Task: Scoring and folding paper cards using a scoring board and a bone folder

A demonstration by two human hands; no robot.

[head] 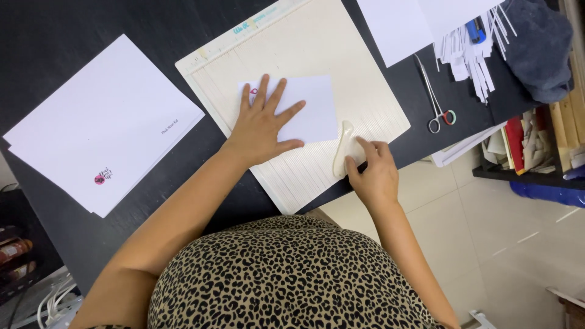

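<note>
The right hand (370, 173) is closed around the lower end of a cream folding tool (342, 148), whose tip lies on the scoring board (292, 176) just right of the card (311, 106). The left hand (263, 125) lies flat, fingers spread, pressing the card onto the board and gripping nothing. Left of the board sits a stack of white sheets (97, 134) on the black table (55, 36). Farther off lie scissors (436, 100) and paper strips (478, 58).

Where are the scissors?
In the head view, the scissors lie on the black table, right of the scoring board, just below the paper strips.
</note>
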